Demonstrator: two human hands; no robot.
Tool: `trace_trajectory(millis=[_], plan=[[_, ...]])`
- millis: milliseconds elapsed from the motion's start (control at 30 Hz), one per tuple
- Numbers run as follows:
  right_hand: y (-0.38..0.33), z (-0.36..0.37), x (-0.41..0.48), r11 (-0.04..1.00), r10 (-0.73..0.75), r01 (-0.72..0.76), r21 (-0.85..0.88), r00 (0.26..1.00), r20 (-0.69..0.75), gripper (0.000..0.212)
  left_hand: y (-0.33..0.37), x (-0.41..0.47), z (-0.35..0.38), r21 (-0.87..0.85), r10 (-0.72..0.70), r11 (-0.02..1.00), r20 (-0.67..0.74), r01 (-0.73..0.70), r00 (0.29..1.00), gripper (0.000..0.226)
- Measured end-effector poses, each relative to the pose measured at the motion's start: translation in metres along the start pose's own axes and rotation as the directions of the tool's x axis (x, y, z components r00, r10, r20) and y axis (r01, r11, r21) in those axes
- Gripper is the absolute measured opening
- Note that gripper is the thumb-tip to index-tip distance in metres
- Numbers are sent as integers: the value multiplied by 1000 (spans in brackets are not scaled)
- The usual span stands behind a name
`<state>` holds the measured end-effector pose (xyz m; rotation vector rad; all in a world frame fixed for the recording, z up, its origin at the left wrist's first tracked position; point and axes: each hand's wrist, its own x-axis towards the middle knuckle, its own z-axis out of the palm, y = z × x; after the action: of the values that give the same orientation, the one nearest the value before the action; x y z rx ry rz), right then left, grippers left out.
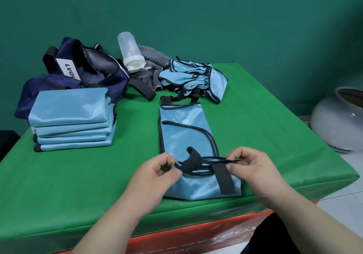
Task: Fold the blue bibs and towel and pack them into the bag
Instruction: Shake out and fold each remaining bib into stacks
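Note:
A light blue bib [184,136] with black trim lies folded lengthwise on the green table, running from the middle toward the near edge. My left hand [155,173] pinches its black straps [196,162] at their left end. My right hand [249,165] pinches the same straps at their right end, just above the bib. A stack of several folded blue bibs [72,116] sits at the left. A heap of unfolded blue bibs [194,79] lies at the back. The navy bag [88,71] sits open at the back left. A grey striped towel [151,61] lies crumpled behind the heap.
A translucent plastic bottle [130,51] with a white cap leans between the bag and the towel. The green-covered table [98,185] ends close to me, with an orange box edge below. A grey ceramic pot [339,120] stands on the floor at the right.

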<state>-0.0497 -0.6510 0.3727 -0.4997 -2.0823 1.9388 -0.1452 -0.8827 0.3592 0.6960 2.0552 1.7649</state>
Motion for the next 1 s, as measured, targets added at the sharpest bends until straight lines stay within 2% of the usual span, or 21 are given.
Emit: trace_trajectory(millis=[100,233,400,433,567,700,1000], plan=[[0,-1,1,1000,4,-4,-11,1000,-6,31,-4,2,0,18,7,1000,-28,-6,1000,38],[-3,2,-1,1000,13,-13,-14,1000,10,12,-2,4,4,-17,-8,1000,-71,7,997,14],[0,-1,-2,999,0,-4,47,997,75,29,-1,2,3,-45,2,999,-93,-7,996,43],[-1,-1,-2,998,1,-5,55,997,83,29,0,3,3,-45,5,999,-100,-10,995,41],[0,-2,-2,997,-8,3,76,998,65,31,1,4,4,-61,-1,998,-89,-5,996,14],[-1,-3,-2,996,-29,26,81,999,37,29,-2,5,-1,-120,-16,993,-91,5,996,13],[-1,-2,-8,992,-73,71,106,997,15,30,6,-4,-7,-132,-21,991,-78,10,997,15]])
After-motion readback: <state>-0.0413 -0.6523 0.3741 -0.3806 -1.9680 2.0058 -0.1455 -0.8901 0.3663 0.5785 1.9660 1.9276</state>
